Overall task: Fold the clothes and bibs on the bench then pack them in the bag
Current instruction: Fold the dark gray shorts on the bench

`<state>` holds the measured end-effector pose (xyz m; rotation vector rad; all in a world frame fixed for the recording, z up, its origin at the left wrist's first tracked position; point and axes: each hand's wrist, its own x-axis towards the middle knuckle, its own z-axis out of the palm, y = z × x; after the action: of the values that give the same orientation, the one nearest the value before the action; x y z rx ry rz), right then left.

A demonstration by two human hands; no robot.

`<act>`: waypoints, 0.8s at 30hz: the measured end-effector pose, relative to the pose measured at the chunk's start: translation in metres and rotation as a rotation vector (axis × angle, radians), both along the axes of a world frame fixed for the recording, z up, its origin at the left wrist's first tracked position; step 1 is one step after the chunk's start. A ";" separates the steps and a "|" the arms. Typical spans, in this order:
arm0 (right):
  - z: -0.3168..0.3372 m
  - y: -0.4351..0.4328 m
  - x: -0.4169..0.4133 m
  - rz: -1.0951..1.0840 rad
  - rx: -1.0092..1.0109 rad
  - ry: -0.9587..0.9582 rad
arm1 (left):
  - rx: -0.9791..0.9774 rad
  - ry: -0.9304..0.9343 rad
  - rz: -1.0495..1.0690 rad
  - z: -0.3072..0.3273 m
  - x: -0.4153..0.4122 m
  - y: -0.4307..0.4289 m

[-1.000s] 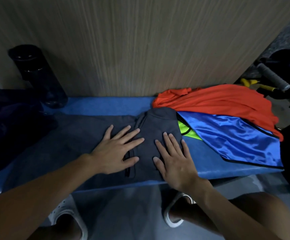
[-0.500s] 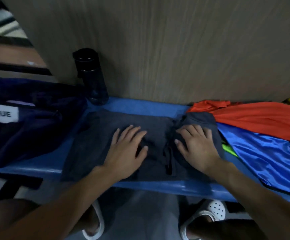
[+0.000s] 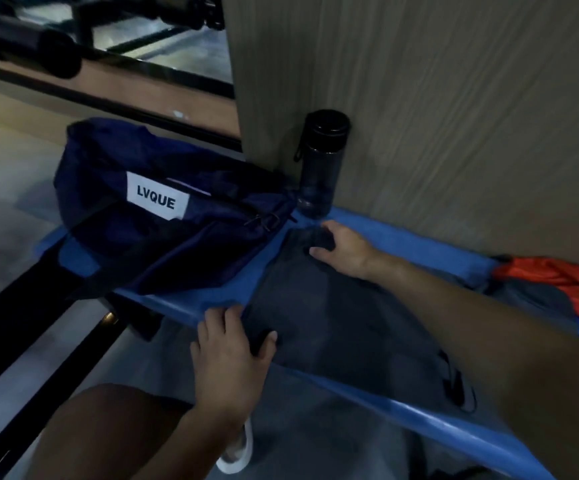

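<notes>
The garment [image 3: 343, 327], dark grey and limp, lies spread on the blue counter [image 3: 419, 244], between the bag [image 3: 177, 244] and an orange top [image 3: 558, 275]. Its near edge runs right along the counter's front lip. The left hand [image 3: 229, 358] has the near corner, thumb on top and fingers at the edge. The right hand [image 3: 346, 249] has the far corner, fingers curled round a bunch of cloth. So each grip looks clamped on the garment, though the dim light makes the left one harder to read.

The likely next move is to carry this end over to the other, and several things could spoil it.

- Uneven pull: the two grips sit at different depths on the counter, so lifting one faster would skew the fold and leave the edges unmatched.
- Slipping off: with so little counter under the near edge, a tug toward the person could drag the cloth over the lip to the floor [image 3: 21, 209].
- The bottle [image 3: 319, 164]: it stands just beyond the right hand, against the wall. A raised wrist or swept cloth could knock it over.
- The bag's edge lies just beside the far corner, so its fabric could be caught up in the same grip.
- The drawstring [image 3: 454, 386] lies loose near the front lip and could end up lumped inside the fold.
</notes>
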<state>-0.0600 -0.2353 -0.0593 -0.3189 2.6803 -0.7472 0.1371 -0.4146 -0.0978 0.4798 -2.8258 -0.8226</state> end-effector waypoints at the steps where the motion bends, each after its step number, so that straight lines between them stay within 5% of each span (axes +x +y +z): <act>1: -0.002 -0.002 -0.003 -0.001 -0.002 -0.005 | 0.008 -0.001 0.022 -0.001 0.000 -0.001; 12: 0.019 -0.026 -0.014 -0.048 -0.064 -0.135 | 0.158 -0.061 0.050 0.008 -0.003 0.002; 24: 0.063 0.041 -0.006 -0.170 -0.494 -0.228 | 0.582 0.254 -0.161 0.044 0.007 0.033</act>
<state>-0.0663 -0.1942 0.0039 -0.1123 2.2998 -1.4083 0.1445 -0.3816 -0.0535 0.1912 -2.3837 -1.6207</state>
